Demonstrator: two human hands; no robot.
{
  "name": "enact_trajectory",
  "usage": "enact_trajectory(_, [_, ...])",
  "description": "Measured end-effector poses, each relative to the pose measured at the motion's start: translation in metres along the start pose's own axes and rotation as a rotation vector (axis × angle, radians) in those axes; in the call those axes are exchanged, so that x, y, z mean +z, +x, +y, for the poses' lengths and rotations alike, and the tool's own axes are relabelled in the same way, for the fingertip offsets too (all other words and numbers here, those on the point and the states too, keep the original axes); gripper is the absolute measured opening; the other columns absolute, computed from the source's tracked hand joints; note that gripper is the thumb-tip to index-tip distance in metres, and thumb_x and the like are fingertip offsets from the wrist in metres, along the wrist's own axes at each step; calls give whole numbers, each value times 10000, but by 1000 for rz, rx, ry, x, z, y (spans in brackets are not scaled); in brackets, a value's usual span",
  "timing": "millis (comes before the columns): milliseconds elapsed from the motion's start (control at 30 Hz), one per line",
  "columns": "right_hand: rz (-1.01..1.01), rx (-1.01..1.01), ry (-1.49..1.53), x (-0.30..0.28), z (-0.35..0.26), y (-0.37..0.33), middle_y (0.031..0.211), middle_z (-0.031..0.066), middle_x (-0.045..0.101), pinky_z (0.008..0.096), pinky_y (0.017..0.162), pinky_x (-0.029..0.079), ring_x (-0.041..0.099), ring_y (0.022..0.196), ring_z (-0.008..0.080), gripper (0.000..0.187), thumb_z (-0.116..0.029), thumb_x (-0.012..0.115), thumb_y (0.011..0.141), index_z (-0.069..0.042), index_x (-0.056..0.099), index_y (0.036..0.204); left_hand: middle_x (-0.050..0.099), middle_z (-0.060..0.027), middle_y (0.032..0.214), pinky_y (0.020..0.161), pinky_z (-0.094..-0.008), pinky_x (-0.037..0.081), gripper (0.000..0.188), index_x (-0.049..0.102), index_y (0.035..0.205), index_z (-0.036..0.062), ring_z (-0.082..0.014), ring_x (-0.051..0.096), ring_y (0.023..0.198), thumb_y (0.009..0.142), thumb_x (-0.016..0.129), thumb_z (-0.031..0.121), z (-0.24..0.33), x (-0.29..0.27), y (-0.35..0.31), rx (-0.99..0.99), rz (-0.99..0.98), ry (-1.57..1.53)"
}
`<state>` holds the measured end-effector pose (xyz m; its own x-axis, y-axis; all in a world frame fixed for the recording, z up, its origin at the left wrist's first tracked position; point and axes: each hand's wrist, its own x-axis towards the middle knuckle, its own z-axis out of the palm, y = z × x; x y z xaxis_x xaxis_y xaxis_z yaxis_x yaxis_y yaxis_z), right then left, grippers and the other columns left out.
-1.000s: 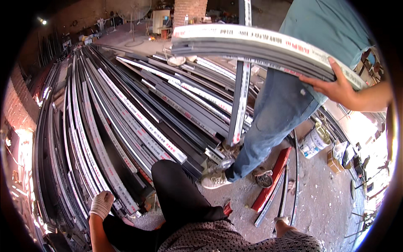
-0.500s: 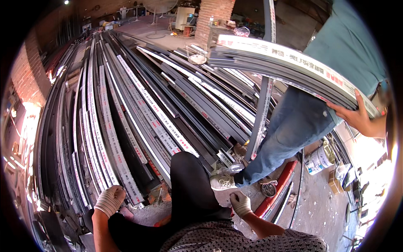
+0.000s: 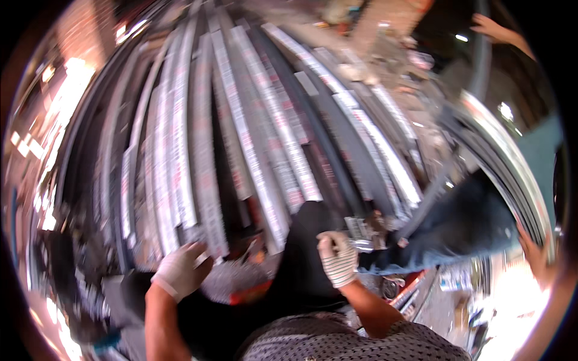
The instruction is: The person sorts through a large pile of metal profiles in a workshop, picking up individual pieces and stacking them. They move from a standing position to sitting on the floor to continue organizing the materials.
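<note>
My left hand (image 3: 182, 269), in a white glove that leaves the fingertips bare, is curled closed in front of the near ends of long metal profiles (image 3: 208, 180); nothing shows in it. My right hand (image 3: 337, 259), in a striped white glove, is also closed, above my dark-clad knee (image 3: 308, 240), with nothing visible in its grip. The profiles are dark or grey, many faced with white printed film, and fan away from me. At the right, another person's hand (image 3: 533, 248) supports a bundle of profiles (image 3: 512, 150). Motion smears the picture.
The co-worker's jeans-clad leg (image 3: 457, 222) stands close on my right, beside a slanting grey profile (image 3: 430, 204). Farther right is a white bucket (image 3: 456, 280). Brick pillars rise at the far left (image 3: 84, 30) and far right (image 3: 388, 24). A higher hand (image 3: 497, 30) shows at the upper right.
The view has swung, shifting the scene. My right hand has risen and moved inward, to beside my knee; my left hand sits slightly farther right. The co-worker's bundle now slants more steeply, farther right.
</note>
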<state>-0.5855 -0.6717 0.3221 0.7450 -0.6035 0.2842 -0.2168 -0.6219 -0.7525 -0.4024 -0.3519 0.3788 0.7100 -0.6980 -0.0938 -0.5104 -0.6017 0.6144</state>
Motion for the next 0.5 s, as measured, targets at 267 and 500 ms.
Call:
enact_trajectory(267, [-493, 251, 243, 131, -11, -5, 706, -2, 578, 247, 645, 488, 531, 661, 65, 150, -108, 608, 965, -37, 672, 1081, 669, -218, 1020, 832, -475, 530, 416, 620, 1158, -7, -413, 652, 946, 927, 659, 337, -32, 1, -1, -64, -213, -60])
enact_trajectory(500, [-793, 377, 254, 215, -35, 38, 810, 28, 641, 284, 739, 524, 597, 761, 105, 217, -188, 588, 992, -18, 663, 1104, 655, -206, 883, 793, -495, 526, 347, 615, 938, 7, -416, 659, 875, 925, 637, 353, -46, 13, 26, -80, -183, -275])
